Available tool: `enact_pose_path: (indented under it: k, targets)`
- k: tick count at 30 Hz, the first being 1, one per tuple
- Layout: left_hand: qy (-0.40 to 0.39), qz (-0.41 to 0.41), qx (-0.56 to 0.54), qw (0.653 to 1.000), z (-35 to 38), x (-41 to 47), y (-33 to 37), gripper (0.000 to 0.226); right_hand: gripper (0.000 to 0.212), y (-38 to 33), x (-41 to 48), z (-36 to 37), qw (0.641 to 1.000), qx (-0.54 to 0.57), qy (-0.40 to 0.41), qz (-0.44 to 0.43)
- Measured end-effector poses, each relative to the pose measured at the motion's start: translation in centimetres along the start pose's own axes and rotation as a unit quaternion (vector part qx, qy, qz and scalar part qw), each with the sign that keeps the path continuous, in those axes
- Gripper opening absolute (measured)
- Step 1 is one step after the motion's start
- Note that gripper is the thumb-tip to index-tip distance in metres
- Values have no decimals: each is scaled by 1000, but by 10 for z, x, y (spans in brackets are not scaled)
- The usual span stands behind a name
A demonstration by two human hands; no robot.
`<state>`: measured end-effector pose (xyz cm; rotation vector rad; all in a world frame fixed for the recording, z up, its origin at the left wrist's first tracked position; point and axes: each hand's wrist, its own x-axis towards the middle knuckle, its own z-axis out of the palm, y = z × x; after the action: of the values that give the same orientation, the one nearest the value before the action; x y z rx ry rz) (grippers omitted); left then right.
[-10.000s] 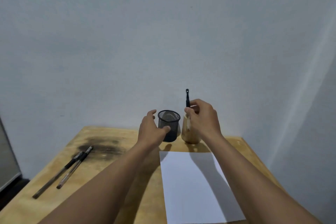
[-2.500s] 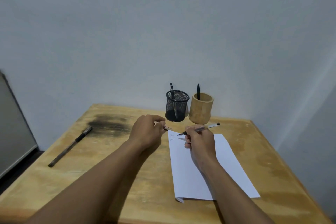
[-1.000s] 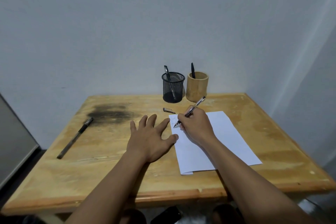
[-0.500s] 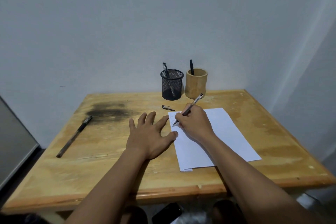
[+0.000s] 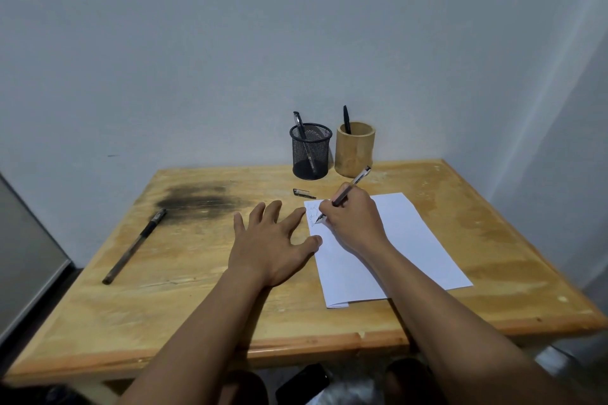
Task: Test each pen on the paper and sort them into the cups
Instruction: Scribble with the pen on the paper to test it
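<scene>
Head view: cap [image 5: 304,193] beside paper [image 5: 404,240] (uncovered).

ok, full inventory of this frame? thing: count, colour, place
wooden table: 1, light wood with a dark scorched patch at far left, fills the lower frame
white paper sheet: 1, white, right of centre, scribbles at its far-left corner
black mesh cup: 1, black, back edge, left of the other cup, one pen inside
bamboo cup: 1, tan, back edge, one black pen inside
loose dark pen: 1, black, lying on the table's left side
pen cap: 1, dark, on the table between the mesh cup and the paper
held clear-barrel pen: 1, tip on the paper
left hand: flat, thumb on the paper's edge
right hand: gripping the pen
</scene>
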<state>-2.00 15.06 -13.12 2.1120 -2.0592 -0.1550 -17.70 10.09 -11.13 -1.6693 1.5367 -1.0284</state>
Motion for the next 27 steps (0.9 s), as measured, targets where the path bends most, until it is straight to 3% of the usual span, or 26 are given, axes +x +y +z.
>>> enact_pose_path:
  k: [27]
  targets:
    - [-2,-2,-5,1000,-2,-2,1,71,16,0,1,1,999,5,43,13]
